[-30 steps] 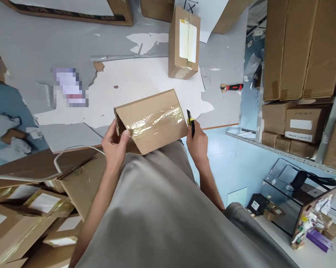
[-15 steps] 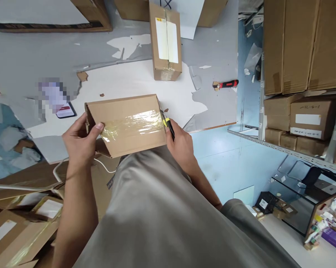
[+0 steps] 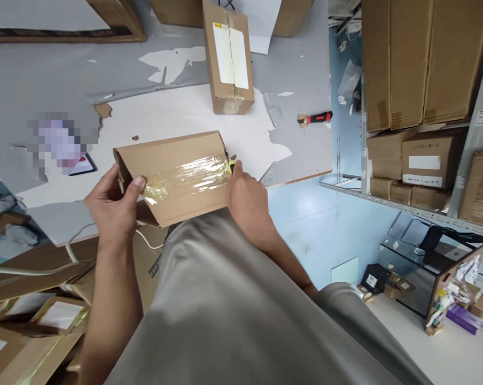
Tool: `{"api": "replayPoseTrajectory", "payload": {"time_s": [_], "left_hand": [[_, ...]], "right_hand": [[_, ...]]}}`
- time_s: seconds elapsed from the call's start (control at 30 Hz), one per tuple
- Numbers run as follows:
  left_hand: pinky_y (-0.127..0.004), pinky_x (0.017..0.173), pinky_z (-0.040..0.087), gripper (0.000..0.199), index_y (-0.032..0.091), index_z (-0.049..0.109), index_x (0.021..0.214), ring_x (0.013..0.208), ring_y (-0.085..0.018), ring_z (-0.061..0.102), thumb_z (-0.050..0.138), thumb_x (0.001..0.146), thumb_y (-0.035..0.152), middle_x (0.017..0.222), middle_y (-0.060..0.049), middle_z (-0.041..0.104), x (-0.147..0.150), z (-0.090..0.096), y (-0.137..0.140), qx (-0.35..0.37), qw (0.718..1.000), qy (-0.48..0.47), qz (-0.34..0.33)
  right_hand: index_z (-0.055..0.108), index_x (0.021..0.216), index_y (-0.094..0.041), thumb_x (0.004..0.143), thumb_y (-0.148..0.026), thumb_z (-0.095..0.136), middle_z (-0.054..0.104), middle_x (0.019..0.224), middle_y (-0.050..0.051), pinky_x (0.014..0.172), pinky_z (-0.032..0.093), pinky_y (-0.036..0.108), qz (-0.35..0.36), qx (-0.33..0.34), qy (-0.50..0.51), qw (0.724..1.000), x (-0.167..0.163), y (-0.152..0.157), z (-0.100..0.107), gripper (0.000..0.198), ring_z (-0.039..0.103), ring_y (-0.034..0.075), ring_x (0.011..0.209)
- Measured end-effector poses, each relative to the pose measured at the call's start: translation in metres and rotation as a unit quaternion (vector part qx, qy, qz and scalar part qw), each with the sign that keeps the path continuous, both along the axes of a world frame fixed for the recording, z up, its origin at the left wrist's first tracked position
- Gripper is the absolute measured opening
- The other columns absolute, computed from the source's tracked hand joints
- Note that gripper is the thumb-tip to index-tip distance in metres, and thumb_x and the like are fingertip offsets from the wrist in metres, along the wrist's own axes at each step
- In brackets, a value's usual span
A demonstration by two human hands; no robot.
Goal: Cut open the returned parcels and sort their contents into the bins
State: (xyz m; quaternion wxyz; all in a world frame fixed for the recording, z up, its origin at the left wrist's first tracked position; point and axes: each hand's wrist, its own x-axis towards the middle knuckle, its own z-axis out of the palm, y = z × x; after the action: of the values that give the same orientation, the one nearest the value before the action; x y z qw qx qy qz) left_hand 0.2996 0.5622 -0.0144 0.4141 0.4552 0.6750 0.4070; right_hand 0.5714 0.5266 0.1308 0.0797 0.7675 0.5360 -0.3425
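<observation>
A brown cardboard box [image 3: 177, 155] with shiny clear tape along its upper face lies tilted at the table's near edge, above my lap. My left hand [image 3: 117, 203] grips its left end, thumb on top and fingers behind the end flap. At the box's right end, my right hand [image 3: 247, 200] is closed round a yellow-and-black utility knife [image 3: 231, 167]. Most of the knife is covered by the fingers, and its blade cannot be made out. The hand sits against the box's right edge.
A labelled carton [image 3: 231, 59] stands farther back on the table. A red-and-black cutter [image 3: 320, 117] lies near the right edge, a phone [image 3: 83, 164] at the left. Stacked boxes [image 3: 421, 155] fill a shelf at right; opened cartons [image 3: 37, 342] lie lower left.
My right hand has turned and shifted slightly at the box's right end, so less of the knife shows. The whole view has moved a little. My left hand keeps its hold.
</observation>
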Motion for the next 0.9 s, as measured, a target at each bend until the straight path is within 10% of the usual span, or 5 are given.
{"api": "replayPoseTrajectory", "payload": {"time_s": [0.9], "left_hand": [[-0.060, 0.132, 0.057, 0.086, 0.008, 0.084, 0.138, 0.140, -0.039, 0.079, 0.102, 0.074, 0.063, 0.145, -0.020, 0.084, 0.022, 0.007, -0.013, 0.002, 0.999, -0.048, -0.001]], "right_hand": [[0.045, 0.181, -0.007, 0.116, -0.013, 0.058, 0.087, 0.102, 0.022, 0.083, 0.071, 0.040, -0.007, -0.047, -0.082, 0.995, -0.014, -0.034, 0.019, 0.067, 0.088, 0.033, 0.100]]}}
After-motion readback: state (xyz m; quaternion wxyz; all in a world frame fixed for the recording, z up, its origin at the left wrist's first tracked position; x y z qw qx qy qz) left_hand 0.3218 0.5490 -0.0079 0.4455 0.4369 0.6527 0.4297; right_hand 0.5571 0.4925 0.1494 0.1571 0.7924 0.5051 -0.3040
